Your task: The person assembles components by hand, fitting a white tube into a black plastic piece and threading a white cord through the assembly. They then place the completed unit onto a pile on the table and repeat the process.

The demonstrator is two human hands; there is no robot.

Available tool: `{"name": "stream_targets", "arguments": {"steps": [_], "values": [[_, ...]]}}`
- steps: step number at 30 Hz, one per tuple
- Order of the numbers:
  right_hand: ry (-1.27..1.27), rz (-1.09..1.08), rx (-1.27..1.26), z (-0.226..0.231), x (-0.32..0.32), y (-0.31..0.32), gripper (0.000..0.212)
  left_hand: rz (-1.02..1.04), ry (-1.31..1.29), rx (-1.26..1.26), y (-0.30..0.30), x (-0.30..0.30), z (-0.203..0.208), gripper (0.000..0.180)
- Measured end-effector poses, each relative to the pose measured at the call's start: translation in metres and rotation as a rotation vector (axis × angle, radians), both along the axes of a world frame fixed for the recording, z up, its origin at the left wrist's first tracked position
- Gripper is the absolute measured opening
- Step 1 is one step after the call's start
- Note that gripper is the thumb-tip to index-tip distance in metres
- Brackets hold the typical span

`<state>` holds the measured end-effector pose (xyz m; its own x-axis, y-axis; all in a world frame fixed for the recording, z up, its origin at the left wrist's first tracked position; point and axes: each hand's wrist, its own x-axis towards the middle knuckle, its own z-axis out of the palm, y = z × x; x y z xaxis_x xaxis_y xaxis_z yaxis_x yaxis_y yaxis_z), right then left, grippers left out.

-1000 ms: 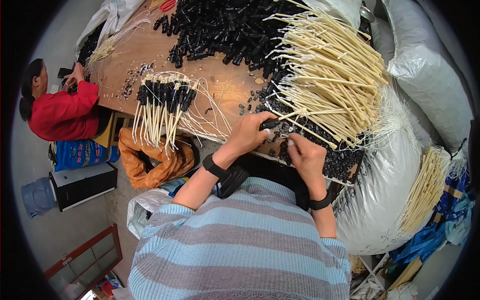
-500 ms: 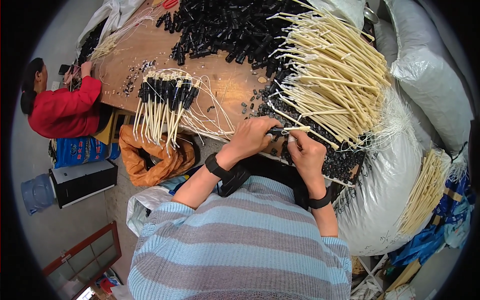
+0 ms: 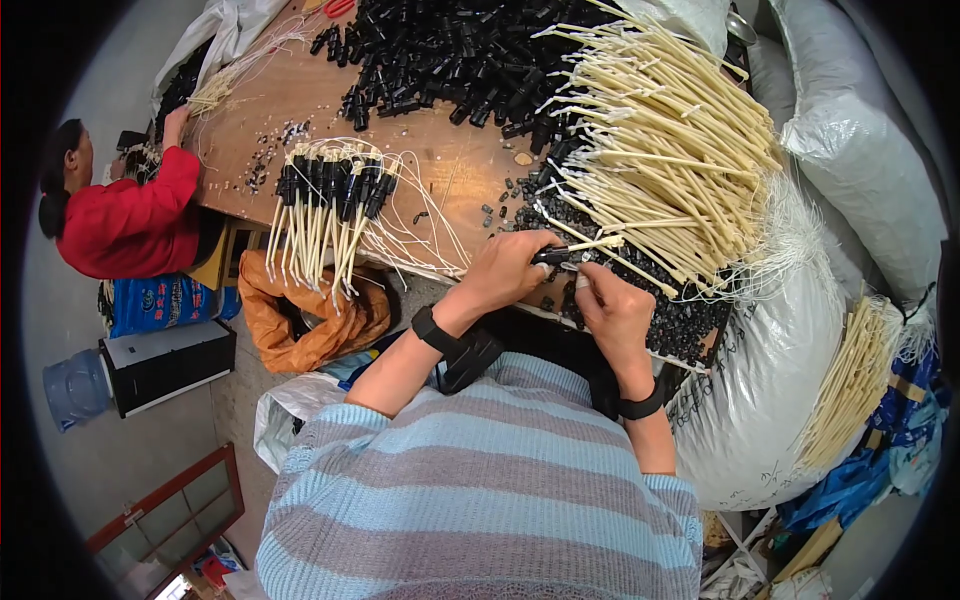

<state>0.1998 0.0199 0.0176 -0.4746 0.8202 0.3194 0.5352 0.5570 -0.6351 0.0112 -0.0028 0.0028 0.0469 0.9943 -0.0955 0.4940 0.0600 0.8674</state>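
My left hand (image 3: 505, 268) is closed around a black plastic fitting (image 3: 551, 256), gripping it at the table's near edge. From the fitting a cream tube (image 3: 597, 243) points to the right, past my fingers. Just below that tube, my right hand (image 3: 617, 310) is closed in a pinch by the fitting's right end. Something small and pale shows at its fingertips, too small to name. Left of my hands lies a row of black fittings joined to cream tubes (image 3: 335, 190), with thin white wires trailing right. Small black parts (image 3: 690, 325) are heaped beyond and beside my right hand.
A large pile of black fittings (image 3: 440, 60) covers the far table (image 3: 440, 150). Many cream tubes (image 3: 670, 150) are stacked at the right, beside bulging white sacks (image 3: 770, 380). An orange bag (image 3: 315, 325) hangs below the near edge. A person in red (image 3: 135, 220) works at far left.
The cream tube at the fitting has swung up and away from my right fingers. My right hand has shifted slightly down, off the tube. The person in red has moved a hand.
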Motion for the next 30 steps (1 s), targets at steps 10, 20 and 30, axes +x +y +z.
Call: {"name": "stream_targets", "arguments": {"steps": [10, 20, 30], "values": [[0.017, -0.023, -0.06, -0.001, -0.001, 0.002, 0.011, -0.126, 0.027, 0.029, -0.002, -0.001, 0.001, 0.037], [0.023, 0.167, -0.161, 0.0, -0.004, -0.001, 0.014, -0.315, -0.122, -0.201, 0.002, -0.006, 0.009, 0.041], [0.188, 0.183, -0.331, -0.014, -0.007, -0.004, 0.018, -0.117, -0.136, 0.537, -0.01, -0.008, 0.006, 0.024]]}}
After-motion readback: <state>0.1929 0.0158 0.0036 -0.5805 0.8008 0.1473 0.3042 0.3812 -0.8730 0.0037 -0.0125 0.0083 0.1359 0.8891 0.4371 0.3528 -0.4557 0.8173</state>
